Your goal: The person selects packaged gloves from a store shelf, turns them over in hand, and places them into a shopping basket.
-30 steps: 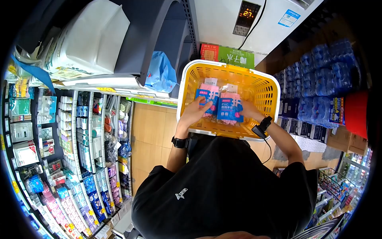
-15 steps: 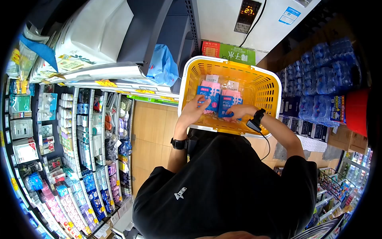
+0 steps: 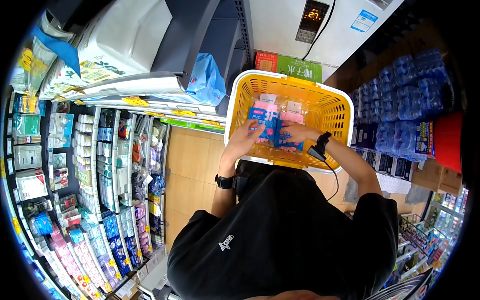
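Two flat packs of pink PVC gloves with blue labels lie side by side in a yellow basket with a white rim. My left hand rests on the near left edge of the left glove pack, fingers and thumb apart. Across the right glove pack lies my right hand, its fingers stretched toward the left pack and covering much of the blue label. Both hands touch the packs, which stay down on the basket floor.
Shelves of hanging and boxed goods run along my left. A light blue bag sticks out from the shelf beside the basket. Shrink-wrapped bottles are stacked at right. A green box and white appliance stand beyond.
My right hand has moved up and slightly left over the right glove pack, covering more of its label. My left hand stays nearly where it was.
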Demonstrator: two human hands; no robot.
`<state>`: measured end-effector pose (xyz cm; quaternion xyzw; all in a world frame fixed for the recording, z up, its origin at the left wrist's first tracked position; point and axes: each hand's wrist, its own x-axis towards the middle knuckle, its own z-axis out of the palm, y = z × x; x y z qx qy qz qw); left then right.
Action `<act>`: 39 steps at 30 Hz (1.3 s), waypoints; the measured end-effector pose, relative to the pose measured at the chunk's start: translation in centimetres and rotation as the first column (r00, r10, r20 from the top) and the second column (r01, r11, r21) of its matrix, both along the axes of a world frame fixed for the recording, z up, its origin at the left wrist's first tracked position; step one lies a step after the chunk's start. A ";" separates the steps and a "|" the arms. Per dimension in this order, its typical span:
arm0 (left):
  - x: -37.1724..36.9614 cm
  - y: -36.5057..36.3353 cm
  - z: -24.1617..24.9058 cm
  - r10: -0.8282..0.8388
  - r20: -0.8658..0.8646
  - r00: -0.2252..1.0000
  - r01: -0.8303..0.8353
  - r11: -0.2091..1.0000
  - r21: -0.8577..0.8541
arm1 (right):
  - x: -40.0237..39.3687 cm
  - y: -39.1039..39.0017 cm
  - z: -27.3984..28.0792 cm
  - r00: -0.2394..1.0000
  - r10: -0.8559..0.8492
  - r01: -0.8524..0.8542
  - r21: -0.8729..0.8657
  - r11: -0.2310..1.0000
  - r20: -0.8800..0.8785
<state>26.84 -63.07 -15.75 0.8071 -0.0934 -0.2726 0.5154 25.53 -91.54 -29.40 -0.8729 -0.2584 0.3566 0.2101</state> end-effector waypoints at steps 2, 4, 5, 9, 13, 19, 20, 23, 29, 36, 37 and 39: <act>-0.1 0.0 0.1 0.002 0.008 1.000 -0.002 1.000 -0.006 | 0.1 0.1 0.2 0.991 0.029 -0.029 0.001 1.000 0.132; -0.3 0.0 0.7 0.013 -0.003 1.000 -0.013 1.000 -0.007 | 0.4 0.6 1.4 0.990 -0.058 0.038 -0.155 0.987 -0.129; -0.3 0.0 0.9 0.015 -0.002 1.000 -0.015 1.000 -0.005 | 0.5 0.7 1.4 0.990 -0.057 0.037 -0.153 0.988 -0.128; -0.6 0.0 1.1 0.026 -0.002 1.000 -0.026 1.000 -0.009 | 0.7 0.8 0.5 0.973 -0.123 0.082 -0.205 0.975 -0.194; -1.0 -0.2 0.6 0.047 0.006 0.999 -0.046 0.999 -0.027 | 0.8 0.4 -0.6 0.985 -0.089 0.056 -0.220 0.974 -0.145; -2.3 -1.7 1.3 0.164 0.013 0.986 -0.159 0.968 -0.195 | 1.2 -0.6 3.3 0.966 -0.151 0.161 0.030 0.987 -0.212; -2.5 -2.0 1.7 0.164 0.017 0.986 -0.157 0.968 -0.195 | 1.0 -0.9 4.4 0.966 -0.151 0.161 0.030 0.986 -0.208; -3.4 -3.3 4.3 0.253 -0.028 0.967 -0.229 0.819 -0.526 | -0.5 -1.3 9.0 0.956 -0.242 0.277 0.234 0.932 -0.168; -5.8 -4.9 7.5 0.308 0.046 0.950 -0.207 0.736 -0.644 | -7.5 -0.3 21.3 0.854 -0.406 0.501 0.726 0.471 -0.325; -10.3 -5.6 10.2 0.408 0.003 0.913 -0.306 0.690 -0.657 | -14.0 -0.2 24.4 0.820 -0.345 0.505 0.861 0.060 -0.457; -10.9 -5.5 10.6 0.415 0.021 0.910 -0.303 0.695 -0.652 | -14.6 -0.3 24.4 0.818 -0.347 0.501 0.864 0.037 -0.459; -11.8 -5.1 11.6 0.426 0.032 0.904 -0.311 0.707 -0.635 | -15.6 0.1 24.7 0.791 -0.366 0.528 0.849 0.006 -0.490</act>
